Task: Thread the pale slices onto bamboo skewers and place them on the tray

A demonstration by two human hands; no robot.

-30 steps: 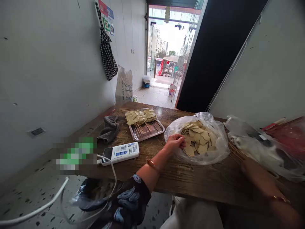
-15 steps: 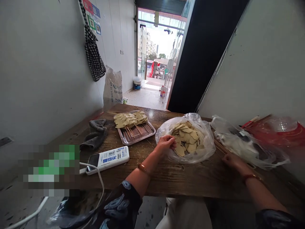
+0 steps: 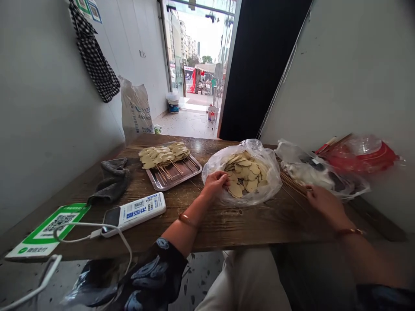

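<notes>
My left hand [image 3: 215, 185] is at the near left rim of a clear plastic bag [image 3: 272, 183], fingers pinched together beside the slices inside. Whatever lies between those fingertips is too small to make out. Thin, pale tan-green slices [image 3: 248, 172] fill the rolled-open bag in a loose heap. To its right, a bundle of bamboo skewers [image 3: 293, 185] rests on the table, and my right hand [image 3: 324, 206] has its fingers closed on the near ends. Skewered slices [image 3: 162, 155] lie in rows on a metal tray [image 3: 175, 181], sticks pointing toward me.
On the wooden table [image 3: 253, 229] are a grey cloth [image 3: 112, 179], a white power bank [image 3: 139, 214] with a cable, and a green QR code card [image 3: 52, 229]. Further right sit another plastic bag [image 3: 311, 172] and a red bag [image 3: 363, 157]. Walls stand on both sides.
The view has shifted, so the table things appear further left and higher. My right hand now pinches the skewer ends with its fingers raised. My left hand stays at the bag's rim.
</notes>
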